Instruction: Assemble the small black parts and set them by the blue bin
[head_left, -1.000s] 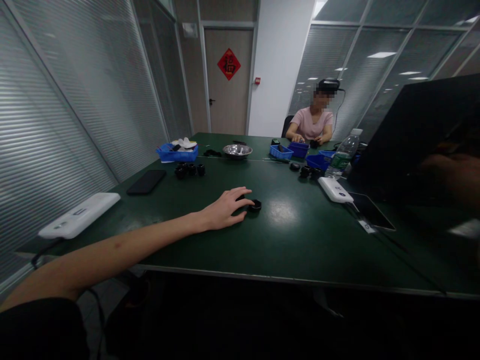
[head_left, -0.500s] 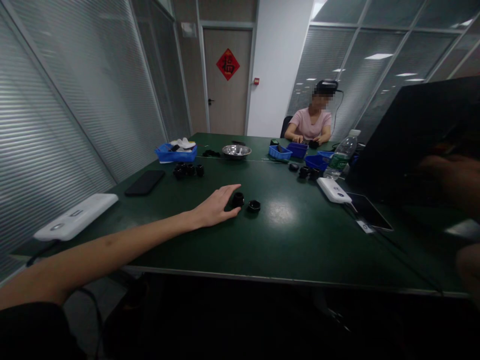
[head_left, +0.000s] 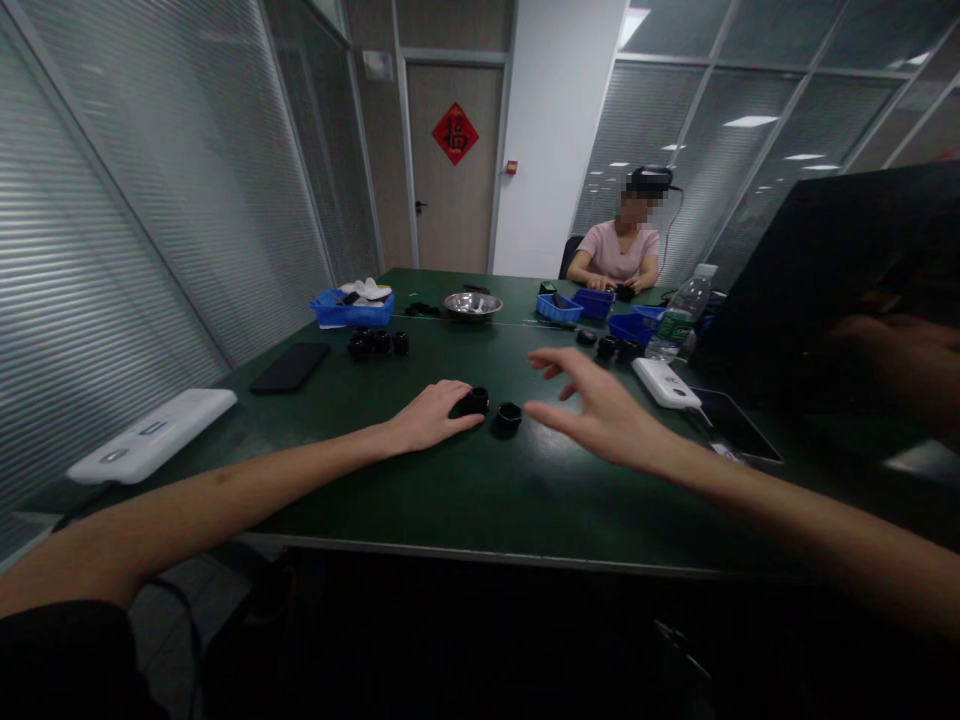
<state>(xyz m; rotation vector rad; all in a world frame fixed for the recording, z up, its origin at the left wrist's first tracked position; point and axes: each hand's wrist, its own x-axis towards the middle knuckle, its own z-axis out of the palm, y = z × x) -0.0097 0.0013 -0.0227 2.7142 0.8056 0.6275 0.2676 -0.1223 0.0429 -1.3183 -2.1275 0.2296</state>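
My left hand (head_left: 429, 416) rests on the dark green table, its thumb and fingers closed around a small black cylindrical fitting (head_left: 478, 400) standing upright with a round opening on top. Just right of that fitting lies a black hexagonal ring (head_left: 509, 415), like a nut, apart from both hands. My right hand (head_left: 592, 405) hovers over the table beside the ring, slightly blurred. Its fingers are spread from the thumb, and nothing is between them.
More black fittings (head_left: 377, 343) stand behind my left hand, near a black phone (head_left: 291, 367) and a blue bin (head_left: 352, 308). A metal bowl (head_left: 472, 306) sits farther back. On the right are a water bottle (head_left: 679, 318), white power bank (head_left: 666, 384) and black screen (head_left: 810, 290). Someone sits opposite.
My right hand has come in from the right to beside the ring. The fingers of my left hand have closed in on the black fitting.
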